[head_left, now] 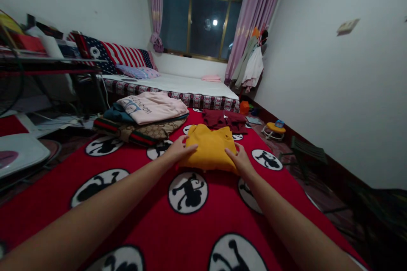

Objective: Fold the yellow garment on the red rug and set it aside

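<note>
Both hands lie flat with fingers spread on a folded yellow shirt (pixel 210 147) near the blanket's (pixel 143 203) far edge — left hand (pixel 178 149) and right hand (pixel 241 160) gripping nothing — a dark red shirt (pixel 224 120) just beyond.

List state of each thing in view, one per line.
Yellow garment: folded, flat on the red blanket.
Left hand: open, flat on the yellow garment's left edge.
Right hand: open, flat on its right edge.
Maroon garment: folded, behind the yellow one.
Pink top: folded, top of a stack.
Curtains: drawn aside.
</note>
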Demonstrator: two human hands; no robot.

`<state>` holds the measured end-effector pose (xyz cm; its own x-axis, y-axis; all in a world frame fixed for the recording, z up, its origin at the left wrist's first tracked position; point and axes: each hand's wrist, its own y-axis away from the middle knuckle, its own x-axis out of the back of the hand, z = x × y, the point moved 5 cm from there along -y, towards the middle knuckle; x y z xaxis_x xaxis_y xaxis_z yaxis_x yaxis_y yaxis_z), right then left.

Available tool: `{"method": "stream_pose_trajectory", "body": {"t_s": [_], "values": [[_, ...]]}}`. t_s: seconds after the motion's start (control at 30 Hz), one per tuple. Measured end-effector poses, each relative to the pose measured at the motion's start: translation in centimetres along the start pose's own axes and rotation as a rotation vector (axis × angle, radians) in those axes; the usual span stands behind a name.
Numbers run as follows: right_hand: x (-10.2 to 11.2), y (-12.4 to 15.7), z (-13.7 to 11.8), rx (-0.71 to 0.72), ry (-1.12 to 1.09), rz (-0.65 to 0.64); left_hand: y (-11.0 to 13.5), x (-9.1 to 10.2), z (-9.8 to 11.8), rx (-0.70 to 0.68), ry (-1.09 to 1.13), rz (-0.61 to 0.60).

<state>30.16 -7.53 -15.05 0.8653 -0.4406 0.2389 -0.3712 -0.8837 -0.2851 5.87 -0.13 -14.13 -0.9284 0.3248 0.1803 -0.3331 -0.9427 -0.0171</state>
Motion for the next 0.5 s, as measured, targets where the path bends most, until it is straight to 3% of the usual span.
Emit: {"method": "stream_pose_trajectory", "body": {"t_s": [0.17,0.33,0.4,0.5], "values": [[1.2,3.6,0.0,-0.062,-0.004,-0.02,5.3,0.1,0.3,-0.249,-0.17,0.105],[2.5,8.0,-1.1,-0.126,0.134,-0.265,11.3,0.1,0.7,-0.206,-0.385,-0.125],[2.8,8.5,-1.0,-0.161,0.174,-0.265,11.6,0.2,0.5,-0.183,-0.347,-0.154],[3.0,6.6,-1.2,-0.15,0.201,-0.102,9.2,0.5,0.3,-0.097,-0.119,-0.061]]}}
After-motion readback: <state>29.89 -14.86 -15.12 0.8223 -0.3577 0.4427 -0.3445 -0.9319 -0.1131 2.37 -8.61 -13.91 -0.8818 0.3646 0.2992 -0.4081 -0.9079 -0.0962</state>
